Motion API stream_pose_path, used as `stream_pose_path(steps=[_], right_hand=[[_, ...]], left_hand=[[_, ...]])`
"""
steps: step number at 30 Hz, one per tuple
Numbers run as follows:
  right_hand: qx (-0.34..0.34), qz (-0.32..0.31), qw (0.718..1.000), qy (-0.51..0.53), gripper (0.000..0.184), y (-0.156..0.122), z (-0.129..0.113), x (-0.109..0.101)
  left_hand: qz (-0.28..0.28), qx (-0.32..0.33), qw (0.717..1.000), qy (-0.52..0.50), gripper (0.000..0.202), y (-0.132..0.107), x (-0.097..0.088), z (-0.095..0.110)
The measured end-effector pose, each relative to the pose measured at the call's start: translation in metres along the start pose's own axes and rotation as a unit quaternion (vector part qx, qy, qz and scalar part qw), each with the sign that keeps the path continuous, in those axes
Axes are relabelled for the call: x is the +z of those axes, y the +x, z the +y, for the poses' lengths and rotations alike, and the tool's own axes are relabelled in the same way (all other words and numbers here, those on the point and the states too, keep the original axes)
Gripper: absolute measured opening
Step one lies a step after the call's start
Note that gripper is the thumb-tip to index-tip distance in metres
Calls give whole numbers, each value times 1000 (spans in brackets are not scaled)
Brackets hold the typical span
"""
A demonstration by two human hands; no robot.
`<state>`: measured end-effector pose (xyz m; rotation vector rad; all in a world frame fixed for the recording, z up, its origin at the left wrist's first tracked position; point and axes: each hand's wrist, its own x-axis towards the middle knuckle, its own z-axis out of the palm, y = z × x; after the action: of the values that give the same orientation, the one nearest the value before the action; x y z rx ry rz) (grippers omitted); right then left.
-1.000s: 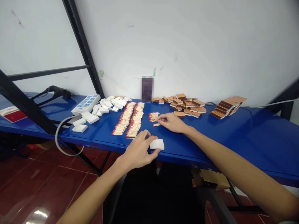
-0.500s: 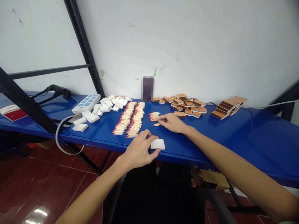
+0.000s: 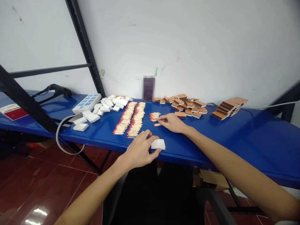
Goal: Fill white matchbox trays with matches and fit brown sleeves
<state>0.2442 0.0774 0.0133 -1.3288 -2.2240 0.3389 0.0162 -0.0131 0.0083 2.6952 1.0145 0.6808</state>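
Near the front edge of the blue table, my left hand [image 3: 143, 148] grips a small white matchbox tray [image 3: 158, 144] between thumb and fingers. Farther up, my right hand [image 3: 172, 122] has its fingertips pinched on a few red-tipped matches [image 3: 156, 125] lying on the table. Just behind those fingers sits a small pile of matches [image 3: 154, 116]. Two long rows of matches, a left row [image 3: 125, 119] and a right row [image 3: 137, 120], lie left of the pile.
White trays [image 3: 110, 103] are heaped at the back left beside a white-and-blue power strip [image 3: 86, 103]. Brown matchbox sleeves [image 3: 188, 104] are piled at the back right, with stacked flattened sleeves [image 3: 228, 107] farther right. A black frame post [image 3: 85, 47] rises at left; a grey cable [image 3: 57, 137] loops over the edge.
Both hands stay almost exactly where they were, on the tray and the matches. The camera view has shifted very slightly.
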Motion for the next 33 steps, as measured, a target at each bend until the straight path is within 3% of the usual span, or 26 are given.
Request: stream_pose_path(steps=[12,19,28,33], right_hand=[[0,-3,1000,17,24,-4,-7,-4],[12,-48,999,21,24,-4,-10,-8],[-3,-58,998,32,28,-7,-16,-9],[18,-2,1000,25,28,-4,-8,-6]], left_hand=[[-2,0,1000,1,35,0,0,0],[-2,-5,1000,-4,35,-1,0,1],[0,-1,1000,0,35,0,-1,0],[0,1,1000,1,35,0,0,0]])
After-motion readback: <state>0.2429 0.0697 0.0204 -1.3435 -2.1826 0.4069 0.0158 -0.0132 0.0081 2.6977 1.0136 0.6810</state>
